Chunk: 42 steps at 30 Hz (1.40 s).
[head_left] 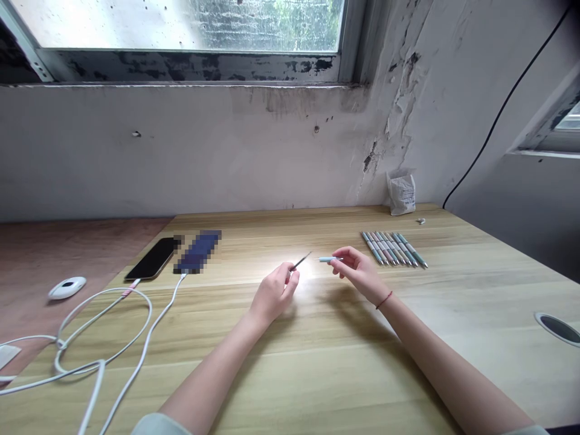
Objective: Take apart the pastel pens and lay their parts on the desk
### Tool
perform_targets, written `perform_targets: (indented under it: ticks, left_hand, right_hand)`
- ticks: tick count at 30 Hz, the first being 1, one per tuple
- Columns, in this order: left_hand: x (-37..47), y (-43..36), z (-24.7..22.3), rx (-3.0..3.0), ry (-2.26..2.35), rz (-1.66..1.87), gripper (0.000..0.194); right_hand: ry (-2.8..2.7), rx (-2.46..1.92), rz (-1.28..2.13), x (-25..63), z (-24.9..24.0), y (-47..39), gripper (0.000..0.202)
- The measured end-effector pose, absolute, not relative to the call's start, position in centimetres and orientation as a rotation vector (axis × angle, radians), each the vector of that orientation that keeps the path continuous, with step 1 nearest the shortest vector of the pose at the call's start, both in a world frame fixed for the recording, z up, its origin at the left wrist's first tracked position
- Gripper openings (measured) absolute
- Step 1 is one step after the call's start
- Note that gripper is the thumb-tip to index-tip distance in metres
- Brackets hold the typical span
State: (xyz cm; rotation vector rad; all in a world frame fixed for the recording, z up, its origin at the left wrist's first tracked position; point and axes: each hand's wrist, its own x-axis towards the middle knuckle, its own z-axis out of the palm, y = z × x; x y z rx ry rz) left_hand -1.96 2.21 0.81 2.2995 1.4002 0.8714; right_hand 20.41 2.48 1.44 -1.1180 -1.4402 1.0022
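Note:
Near the middle of the table, my left hand point(273, 292) is closed in a pinch on a thin dark rod that looks like a pen refill point(301, 261), its pointed end tilted up to the right. Facing it, my right hand point(359, 275) pinches a light blue pen barrel point(325, 259) between thumb and fingers. A thin pale tip sticks out of the barrel toward the left. A small gap separates the two pieces. Just beyond my right hand, several pens point(393, 249) in muted green, blue and brownish tones lie side by side in a slanted row.
On the left lie a black phone point(154, 258) and a blurred blue device point(198, 252), both with white cables point(147, 338). A white rounded gadget point(67, 288) rests farther left. A crumpled white packet point(402, 192) stands against the wall; a round grommet point(559, 329) sits at right.

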Motion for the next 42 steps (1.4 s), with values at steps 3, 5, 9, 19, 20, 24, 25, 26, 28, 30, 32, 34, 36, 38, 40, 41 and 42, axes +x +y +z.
perform_targets:
  ticks: [3, 5, 9, 19, 20, 24, 25, 26, 28, 30, 32, 34, 36, 38, 40, 41, 42]
  left_hand:
    - [-1.8, 2.0, 1.1, 2.221, 1.403, 0.900, 0.041]
    - [-1.7, 1.9, 1.4, 2.222, 1.330, 0.883, 0.044]
    - [-1.5, 1.8, 1.6, 2.290, 1.096, 0.830, 0.030]
    - [-1.6, 2.1, 0.9, 2.362, 1.115, 0.742, 0.027]
    - [-1.6, 2.1, 0.9, 2.337, 1.123, 0.747, 0.028]
    - [-1.7, 2.3, 0.9, 2.253, 1.149, 0.765, 0.032]
    - [-1.7, 2.3, 0.9, 2.247, 1.142, 0.772, 0.032]
    - [-1.6, 2.3, 0.8, 2.248, 1.130, 0.778, 0.031]
    - [-1.6, 2.2, 0.8, 2.259, 1.102, 0.779, 0.031]
    - [-1.5, 2.1, 0.8, 2.271, 1.095, 0.766, 0.031]
    - [-1.5, 2.1, 0.8, 2.268, 1.127, 0.761, 0.031]
    - [-1.5, 2.0, 0.9, 2.248, 1.159, 0.776, 0.030]
    - [-1.5, 2.0, 1.0, 2.237, 1.163, 0.795, 0.029]
    - [-1.4, 1.9, 1.1, 2.245, 1.137, 0.793, 0.028]
    - [-1.3, 1.8, 1.1, 2.256, 1.124, 0.778, 0.027]
    - [-1.3, 1.8, 1.1, 2.253, 1.127, 0.773, 0.026]
    - [-1.3, 1.8, 1.1, 2.246, 1.134, 0.772, 0.027]
  right_hand:
    - [-1.522, -1.079, 1.080, 19.4, 1.2, 2.0, 0.035]
    - [-1.570, -1.044, 1.094, 18.7, 1.0, 1.7, 0.033]
    - [-1.657, -1.036, 1.129, 18.0, 1.0, 1.3, 0.032]
    - [-1.970, -1.124, 0.570, 17.9, 0.6, 1.0, 0.024]
    - [-1.957, -1.096, 0.526, 17.8, 0.5, 0.9, 0.021]
    - [-1.864, -1.048, 0.620, 17.6, 0.5, 0.9, 0.015]
    - [-1.849, -1.061, 0.694, 17.7, 0.5, 1.0, 0.020]
    - [-1.845, -1.090, 0.761, 17.8, 0.6, 1.0, 0.024]
    - [-1.868, -1.164, 0.841, 17.9, 0.6, 1.1, 0.028]
    - [-1.901, -1.194, 0.865, 17.9, 0.6, 1.1, 0.037]
    - [-1.889, -1.146, 0.876, 17.9, 0.6, 1.1, 0.030]
    - [-1.838, -1.099, 0.901, 17.9, 0.7, 1.2, 0.027]
    - [-1.829, -1.102, 0.922, 17.9, 0.7, 1.2, 0.035]
    - [-1.878, -1.132, 0.932, 18.0, 0.7, 1.3, 0.031]
    - [-1.916, -1.148, 0.919, 18.0, 0.7, 1.4, 0.039]
    - [-1.913, -1.145, 0.915, 18.1, 0.6, 1.4, 0.039]
    - [-1.893, -1.136, 0.910, 18.1, 0.6, 1.4, 0.034]
